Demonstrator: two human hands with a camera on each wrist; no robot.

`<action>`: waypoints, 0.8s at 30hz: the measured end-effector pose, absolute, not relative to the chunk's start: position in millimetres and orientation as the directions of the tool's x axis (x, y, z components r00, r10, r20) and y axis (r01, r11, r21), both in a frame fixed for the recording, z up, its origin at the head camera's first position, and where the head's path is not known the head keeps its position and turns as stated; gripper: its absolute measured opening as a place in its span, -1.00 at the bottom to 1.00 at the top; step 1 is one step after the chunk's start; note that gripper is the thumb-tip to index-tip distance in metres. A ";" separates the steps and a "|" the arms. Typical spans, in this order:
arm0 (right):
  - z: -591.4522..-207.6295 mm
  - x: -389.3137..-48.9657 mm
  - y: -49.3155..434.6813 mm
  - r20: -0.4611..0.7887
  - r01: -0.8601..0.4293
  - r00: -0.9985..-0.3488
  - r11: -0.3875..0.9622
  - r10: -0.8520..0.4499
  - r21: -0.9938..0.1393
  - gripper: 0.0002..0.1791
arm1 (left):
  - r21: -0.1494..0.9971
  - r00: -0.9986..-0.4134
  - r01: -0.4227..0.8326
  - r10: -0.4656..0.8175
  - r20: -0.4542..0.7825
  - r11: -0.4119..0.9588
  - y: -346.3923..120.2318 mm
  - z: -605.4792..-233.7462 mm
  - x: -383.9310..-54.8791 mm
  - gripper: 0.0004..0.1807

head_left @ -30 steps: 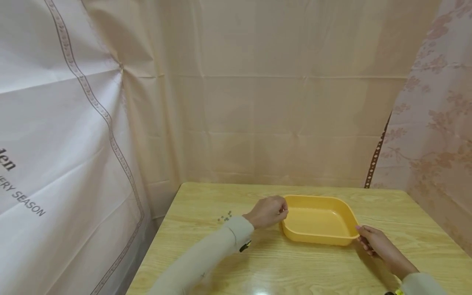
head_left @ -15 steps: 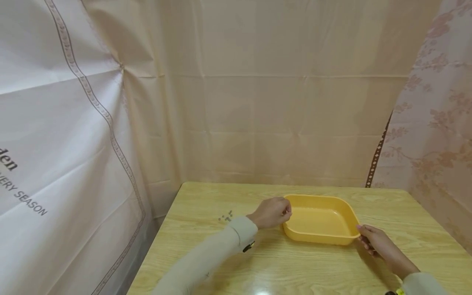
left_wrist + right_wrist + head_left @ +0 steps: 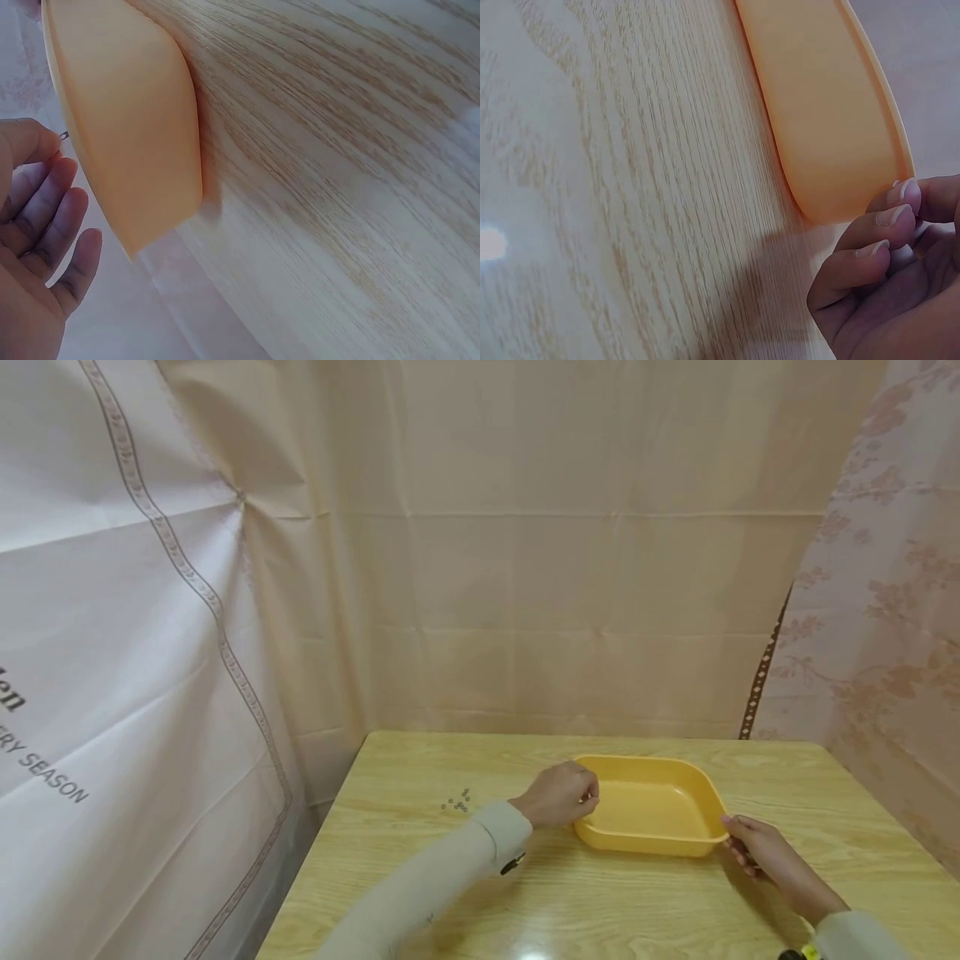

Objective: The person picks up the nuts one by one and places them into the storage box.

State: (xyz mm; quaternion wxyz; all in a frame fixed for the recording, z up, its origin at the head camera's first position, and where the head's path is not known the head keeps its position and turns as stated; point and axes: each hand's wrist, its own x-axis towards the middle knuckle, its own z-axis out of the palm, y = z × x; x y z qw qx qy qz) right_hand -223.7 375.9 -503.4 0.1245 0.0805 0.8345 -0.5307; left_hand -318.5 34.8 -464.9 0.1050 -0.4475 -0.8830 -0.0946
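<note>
A yellow plastic tray (image 3: 652, 846) with rounded corners lies on the wooden table. Over its left rim is my left hand (image 3: 558, 795), which pinches a tiny metal piece (image 3: 64, 136) between thumb and index finger. The piece is too small to name and sits just outside the rim's edge in the left wrist view; the other fingers are loosely bent. At the tray's near right corner, my right hand (image 3: 761, 853) pinches the rim between thumb and fingers, also plain in the right wrist view. Several similar tiny grey pieces (image 3: 461, 805) lie scattered left of the left hand.
The light wooden table (image 3: 600, 910) runs back to a beige cloth hanging (image 3: 562, 610). A white printed cloth (image 3: 135, 693) hangs at the left, and a floral one (image 3: 885, 635) at the right.
My left hand has shifted slightly right, further over the tray's left rim. The right hand keeps its grip on the corner, and the tray stays in place.
</note>
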 end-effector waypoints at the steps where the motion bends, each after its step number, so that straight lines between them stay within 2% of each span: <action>1: -503.3 -223.6 376.0 -0.292 0.264 -0.956 0.426 -0.001 -0.865 -0.46 | 0.062 -0.572 0.813 0.774 0.271 0.579 35.6 -464.5 -318.6 -0.89; 11: -502.5 -222.3 374.5 -0.283 0.257 -0.959 0.421 0.001 -0.870 -0.46 | 0.004 -0.546 0.824 0.793 0.272 0.566 39.4 -464.8 -318.2 -0.88; 24: -502.6 -219.9 371.8 -0.278 0.260 -0.960 0.409 0.016 -0.875 -0.47 | -0.034 -0.593 0.786 0.769 0.241 0.617 43.6 -473.1 -317.5 -0.89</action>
